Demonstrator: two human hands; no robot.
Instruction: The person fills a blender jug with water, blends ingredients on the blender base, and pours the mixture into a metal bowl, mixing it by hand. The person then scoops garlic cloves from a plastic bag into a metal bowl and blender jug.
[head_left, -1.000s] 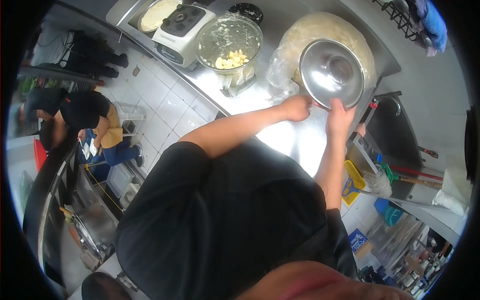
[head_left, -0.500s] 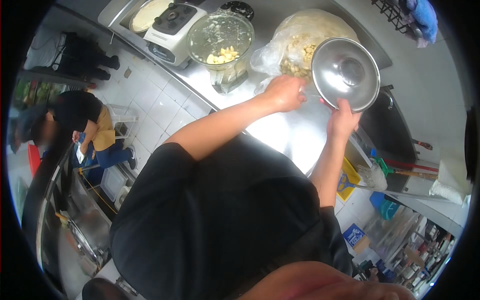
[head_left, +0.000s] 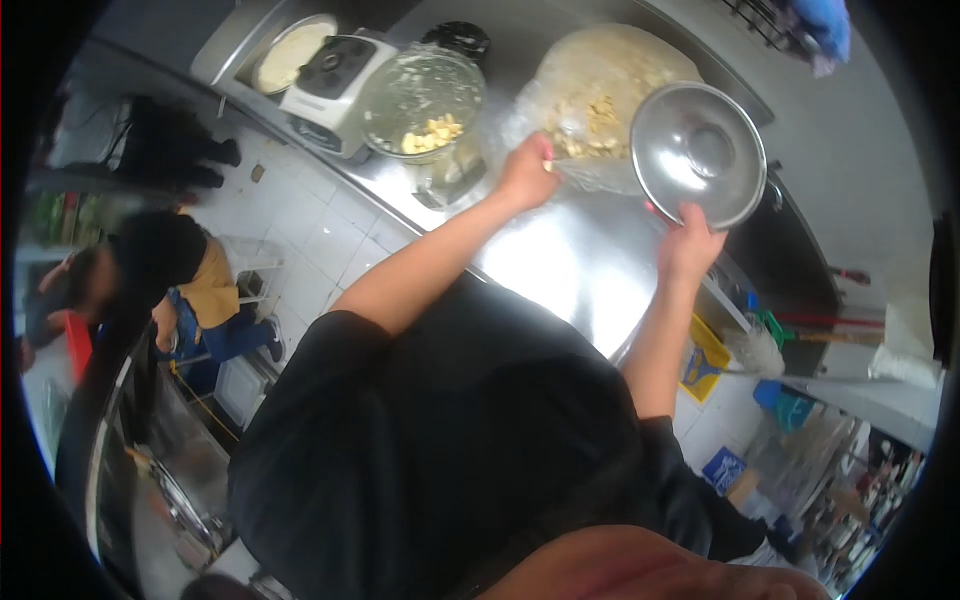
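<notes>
My right hand (head_left: 690,245) grips the lower rim of a shiny steel bowl (head_left: 700,150) and holds it tilted over the counter, beside a clear plastic bag (head_left: 600,100) full of pale peeled cloves. My left hand (head_left: 525,170) is closed on the bag's near left edge, between the bag and a clear food-processor jar (head_left: 420,95) with a few pale pieces in it. Both forearms reach out over the steel counter (head_left: 570,260).
The white processor base (head_left: 325,68), a round pan (head_left: 290,45) and a black lid (head_left: 455,40) stand at the counter's far left. A dark sink (head_left: 790,260) lies to the right. Another person (head_left: 170,270) crouches on the tiled floor at left.
My left hand has moved left from the bowl's rim to the bag's edge, and the bag now lies open with the cloves showing. The bowl has shifted slightly right.
</notes>
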